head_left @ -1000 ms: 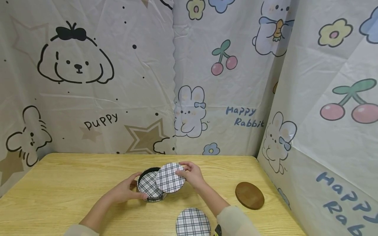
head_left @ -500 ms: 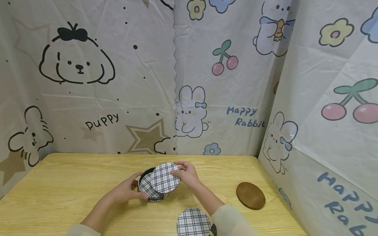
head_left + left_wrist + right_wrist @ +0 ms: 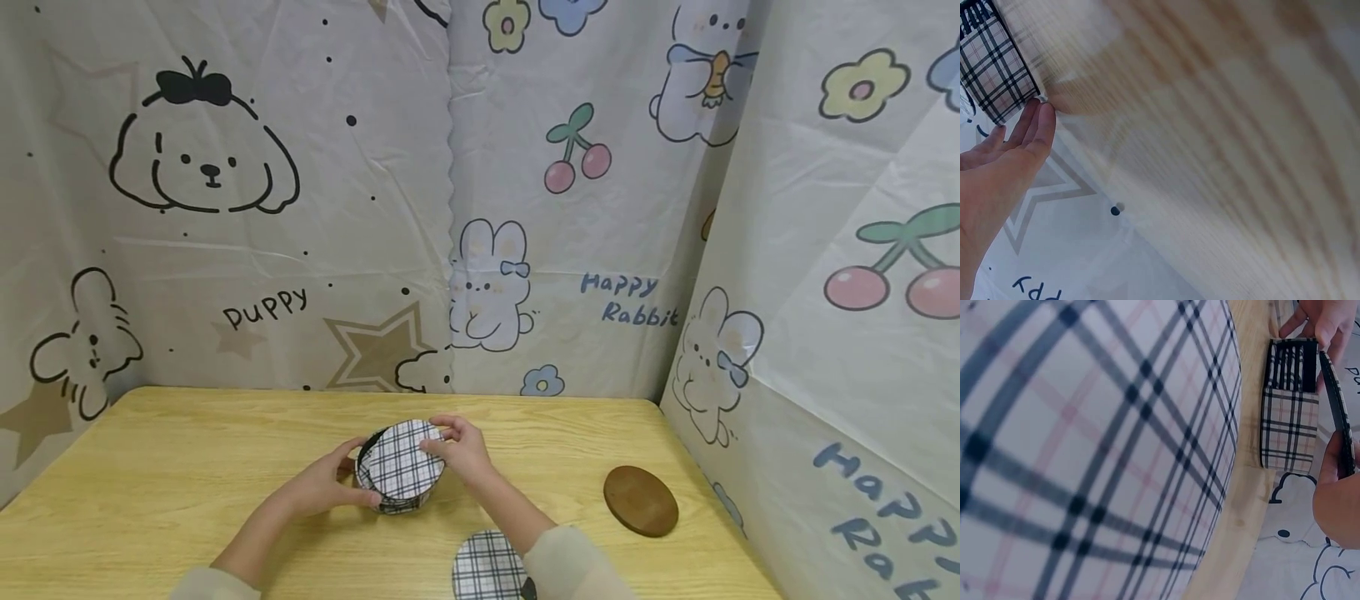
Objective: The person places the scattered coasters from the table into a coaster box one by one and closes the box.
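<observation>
And here's the round plaid holder (image 3: 403,505), upright on the wooden table (image 3: 195,467) with its mouth up and its axis vertical, just left of centre. Plaid discs (image 3: 1288,367) are stacked inside, their edges showing in the right wrist view through the notch in the holder's wall; how many, I can't tell. The left hand (image 3: 326,487) grips the holder from the left, thumb on the near side, fingers round the far side. Over the mouth comes the held disc (image 3: 405,462), and the right hand (image 3: 465,454) has it pinched at its right edge, thumb on top. It has slid left since half a second ago, now covering most of the opening, just a dark crescent of the holder's inside left at the far left. Being round, it has no long axis; its patterned face looks up, on a slant, right edge raised, left edge down by the rim, contact unclear. Nearer, a loose plaid disc (image 3: 487,567) lies flat, partly behind the right sleeve (image 3: 573,562); well off right sits a brown disc (image 3: 641,501).
</observation>
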A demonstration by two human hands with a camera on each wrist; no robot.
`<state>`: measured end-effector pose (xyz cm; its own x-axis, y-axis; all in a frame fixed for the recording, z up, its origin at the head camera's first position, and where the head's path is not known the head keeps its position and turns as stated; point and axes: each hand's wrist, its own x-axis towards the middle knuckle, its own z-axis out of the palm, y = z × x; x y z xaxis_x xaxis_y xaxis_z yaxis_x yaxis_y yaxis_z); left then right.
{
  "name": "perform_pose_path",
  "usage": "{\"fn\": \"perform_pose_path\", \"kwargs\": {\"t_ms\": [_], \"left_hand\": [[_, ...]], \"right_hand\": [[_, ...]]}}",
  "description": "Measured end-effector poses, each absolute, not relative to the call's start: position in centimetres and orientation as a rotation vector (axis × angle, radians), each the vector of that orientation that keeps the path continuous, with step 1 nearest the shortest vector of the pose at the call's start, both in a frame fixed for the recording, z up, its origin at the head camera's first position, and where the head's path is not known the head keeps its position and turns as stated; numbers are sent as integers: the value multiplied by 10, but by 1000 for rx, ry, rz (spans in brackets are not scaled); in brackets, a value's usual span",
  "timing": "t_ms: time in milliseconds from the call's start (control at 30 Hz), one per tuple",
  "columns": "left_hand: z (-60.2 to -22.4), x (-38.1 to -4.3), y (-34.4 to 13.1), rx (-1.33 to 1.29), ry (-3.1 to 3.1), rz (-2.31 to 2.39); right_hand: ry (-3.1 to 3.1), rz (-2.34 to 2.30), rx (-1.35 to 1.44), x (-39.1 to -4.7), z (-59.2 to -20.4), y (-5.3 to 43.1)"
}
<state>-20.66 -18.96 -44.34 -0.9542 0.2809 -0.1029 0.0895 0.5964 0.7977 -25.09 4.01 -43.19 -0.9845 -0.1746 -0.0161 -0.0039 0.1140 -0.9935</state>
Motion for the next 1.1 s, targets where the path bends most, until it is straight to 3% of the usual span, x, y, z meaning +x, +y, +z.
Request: {"fn": "perform_pose_path", "kwargs": {"t_ms": [1100], "left_hand": [[-445,-208,-189,273,2588,1275]], "right_hand": [[2462,-1808,-231,-253,-434,26]]}}
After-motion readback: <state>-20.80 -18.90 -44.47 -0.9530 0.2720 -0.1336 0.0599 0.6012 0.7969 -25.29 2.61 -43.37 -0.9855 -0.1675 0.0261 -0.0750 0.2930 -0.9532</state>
